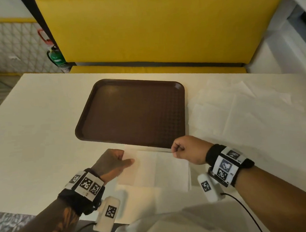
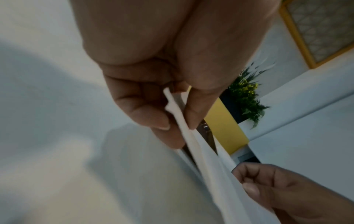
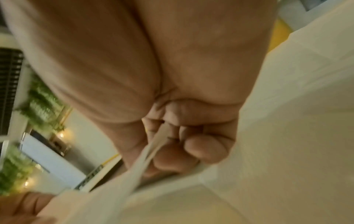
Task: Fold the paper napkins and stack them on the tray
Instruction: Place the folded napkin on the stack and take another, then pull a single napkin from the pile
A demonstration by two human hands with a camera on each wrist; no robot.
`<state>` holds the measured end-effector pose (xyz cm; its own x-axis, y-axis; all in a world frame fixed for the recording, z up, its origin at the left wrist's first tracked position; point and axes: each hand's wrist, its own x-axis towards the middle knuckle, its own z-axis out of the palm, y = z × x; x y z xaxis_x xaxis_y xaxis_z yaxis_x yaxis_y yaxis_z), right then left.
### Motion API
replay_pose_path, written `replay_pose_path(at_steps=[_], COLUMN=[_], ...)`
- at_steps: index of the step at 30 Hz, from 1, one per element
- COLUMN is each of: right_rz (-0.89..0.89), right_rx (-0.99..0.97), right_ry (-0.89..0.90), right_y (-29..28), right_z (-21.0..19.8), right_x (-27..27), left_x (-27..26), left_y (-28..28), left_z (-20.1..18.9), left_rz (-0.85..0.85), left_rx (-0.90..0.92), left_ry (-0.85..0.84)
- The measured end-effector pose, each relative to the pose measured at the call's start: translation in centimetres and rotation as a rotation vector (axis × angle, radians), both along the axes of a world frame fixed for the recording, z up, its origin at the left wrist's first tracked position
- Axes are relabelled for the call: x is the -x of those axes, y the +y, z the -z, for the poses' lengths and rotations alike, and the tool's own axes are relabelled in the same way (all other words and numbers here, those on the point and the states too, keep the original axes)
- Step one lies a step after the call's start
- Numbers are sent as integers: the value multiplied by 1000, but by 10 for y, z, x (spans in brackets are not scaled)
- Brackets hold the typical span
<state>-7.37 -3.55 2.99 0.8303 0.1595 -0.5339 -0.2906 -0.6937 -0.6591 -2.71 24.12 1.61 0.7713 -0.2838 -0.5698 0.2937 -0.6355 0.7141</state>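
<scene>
Both forearms reach forward, each wrist strapped with a marker band. The left hand [image 1: 112, 161] has a pinch grip, thumb extended toward the right hand [image 1: 188, 150], whose fingers [image 3: 206, 150] curl into a fist-like pinch grip, knuckles up.

Your desk [image 1: 43, 120], cream top, stuff spread out on it

You've got the brown tray [image 1: 131, 113] sitting flat mid-desk, loose unfolded napkins [image 1: 245, 111] just right of it, and one napkin [image 1: 161, 168] lying by the tray's near edge.
</scene>
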Motion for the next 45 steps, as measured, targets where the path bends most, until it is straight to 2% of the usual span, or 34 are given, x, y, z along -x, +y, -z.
replay_pose_path(at_steps=[4,7,10,13,16,18,20,26,30,33,35,38,40,42,45], right_rz=[132,111,-44,-259,-455,-517,-544,-545,-436,-191,-87,-87,-88,-73,-21], right_rx=[96,225,378,450,453,494,543,619,508,458,522,654,680,695,725], right_ry=[-106,-143,-275,-456,-472,-441,-416,-393,-430,-438,-330,-81,29,62,-4], right_y=[20,28,36,46,55,60,62,57,53,35,12,-12,-14,-12,-11], right_z=[25,35,33,28,31,36,38,37,26,7,-1,2,9,16,20], right_x=[7,12,20,27,31,34,36,41,45,48,52,59,62,65,67], left_x=[6,9,11,18,24,29,33,34,33,30,27,21,17,15,15], left_y=[7,9,9,8,2,-6,-11,-10,-15,-29,-44,-73,-94,-112,-132], left_z=[21,30,32,30,28,29,34,37,30,18,10,-1,-6,-8,-9], left_rz=[47,50,39,12,220,399,517,541,546,528,513,497,516,541,564], left_rx=[-255,-368,-489,-485,-436,-429,-500,-591,-636,-565,-438,-239,-180,-152,-94], left_ry=[-139,-217,-306,-513,-712,-688,-633,-589,-604,-654,-686,-691,-650,-616,-563])
